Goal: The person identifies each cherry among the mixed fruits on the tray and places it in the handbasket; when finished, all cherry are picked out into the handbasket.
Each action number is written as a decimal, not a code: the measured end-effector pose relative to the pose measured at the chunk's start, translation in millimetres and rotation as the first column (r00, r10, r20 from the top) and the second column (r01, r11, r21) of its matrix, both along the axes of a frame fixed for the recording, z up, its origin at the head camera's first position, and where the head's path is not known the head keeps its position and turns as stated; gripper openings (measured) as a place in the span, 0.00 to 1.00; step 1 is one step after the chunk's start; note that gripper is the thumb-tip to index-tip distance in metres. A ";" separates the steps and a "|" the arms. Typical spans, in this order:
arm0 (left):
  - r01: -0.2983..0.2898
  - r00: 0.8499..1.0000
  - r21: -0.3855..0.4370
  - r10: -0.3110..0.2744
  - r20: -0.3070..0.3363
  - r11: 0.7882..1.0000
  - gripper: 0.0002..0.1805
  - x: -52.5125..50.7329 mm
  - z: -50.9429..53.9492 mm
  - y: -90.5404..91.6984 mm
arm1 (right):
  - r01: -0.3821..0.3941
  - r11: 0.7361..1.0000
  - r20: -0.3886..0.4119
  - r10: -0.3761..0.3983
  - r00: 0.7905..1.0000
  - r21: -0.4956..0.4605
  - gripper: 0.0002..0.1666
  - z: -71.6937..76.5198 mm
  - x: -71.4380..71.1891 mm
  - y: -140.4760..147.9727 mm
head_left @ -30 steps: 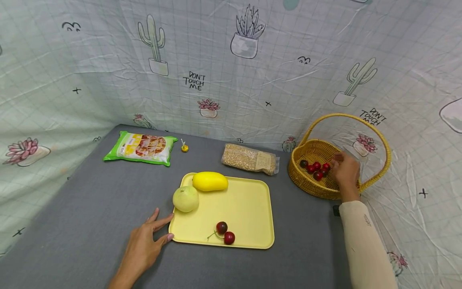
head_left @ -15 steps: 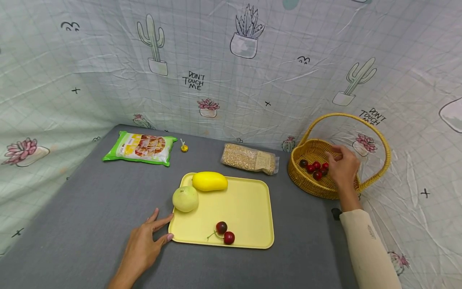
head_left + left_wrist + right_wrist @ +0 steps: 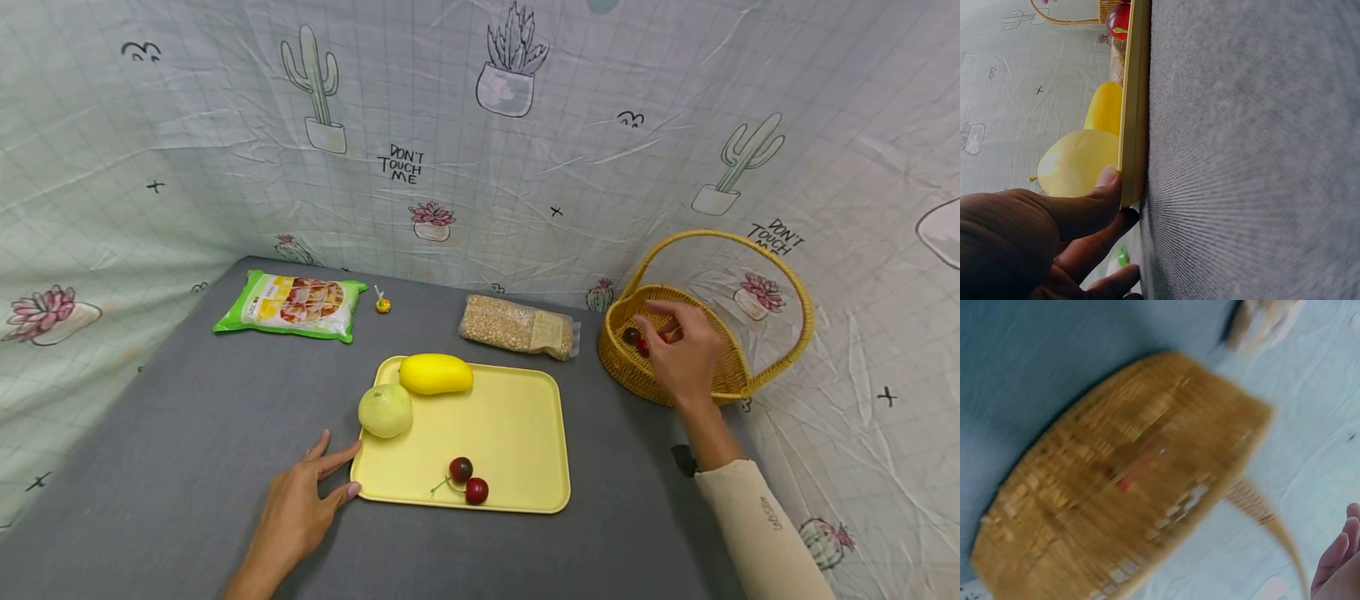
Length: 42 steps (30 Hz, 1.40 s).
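My left hand (image 3: pixel 300 500) rests at the left front corner of a yellow tray (image 3: pixel 517 433), its thumb and forefinger touching the edge. In the left wrist view the thumb (image 3: pixel 1109 178) lies against the rim. On the tray are a yellow mango (image 3: pixel 437 374), a round pale green fruit (image 3: pixel 386 411) and two joined dark cherries (image 3: pixel 476 490). Above the wicker basket (image 3: pixel 633 379) hovers my right hand (image 3: pixel 686 350), thumb and forefinger apart, with nothing visibly held. It partly hides the cherries (image 3: pixel 643 346) in the basket. The right wrist view is blurred.
A bag of pale grains (image 3: pixel 506 323) lies behind the tray. Further left are a small yellow lollipop (image 3: pixel 383 306) and a green-edged food packet (image 3: pixel 300 305). The basket's tall handle (image 3: pixel 801 292) arches up on the right. Patterned cloth hangs behind the grey table.
My right hand has risen from the basket's right side and shifted left, now covering some of the cherries inside. The left hand and the tray have stayed put.
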<state>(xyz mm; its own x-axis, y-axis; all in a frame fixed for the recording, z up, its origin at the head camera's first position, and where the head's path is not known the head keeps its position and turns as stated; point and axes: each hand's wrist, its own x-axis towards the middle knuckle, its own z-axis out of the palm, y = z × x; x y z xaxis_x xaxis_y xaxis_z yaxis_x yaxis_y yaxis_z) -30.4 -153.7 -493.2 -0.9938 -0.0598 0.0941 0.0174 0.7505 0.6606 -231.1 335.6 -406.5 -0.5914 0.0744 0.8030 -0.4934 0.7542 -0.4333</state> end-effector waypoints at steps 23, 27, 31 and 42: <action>-0.008 0.999 -0.005 0.008 0.031 1.000 0.33 0.2 2.0 0.3 | -0.423 0.895 0.088 0.414 0.906 0.142 0.23 1.6 66.5 -98.3; -0.008 0.999 -0.005 0.008 0.039 1.000 0.33 0.2 2.6 0.4 | -0.487 0.861 0.156 0.465 0.871 0.150 0.24 -5.6 74.8 -110.1; -0.003 0.999 -0.009 0.004 0.033 1.000 0.33 -0.4 2.4 0.5 | -0.527 0.833 0.192 0.497 0.846 0.167 0.25 -12.4 81.6 -120.2; 0.000 1.000 -0.008 0.000 0.011 1.000 0.33 -0.4 1.4 -0.1 | -0.616 0.753 0.307 0.544 0.781 0.233 0.23 -27.7 95.5 -140.3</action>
<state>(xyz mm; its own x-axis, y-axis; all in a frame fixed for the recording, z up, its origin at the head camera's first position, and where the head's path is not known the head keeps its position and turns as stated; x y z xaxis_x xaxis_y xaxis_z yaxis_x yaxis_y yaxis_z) -30.8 -153.8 -491.8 -0.9948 -0.0592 0.0832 0.0097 0.7557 0.6549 -135.6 195.4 -434.2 -0.5919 -0.5635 0.5764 -0.8043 0.4603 -0.3758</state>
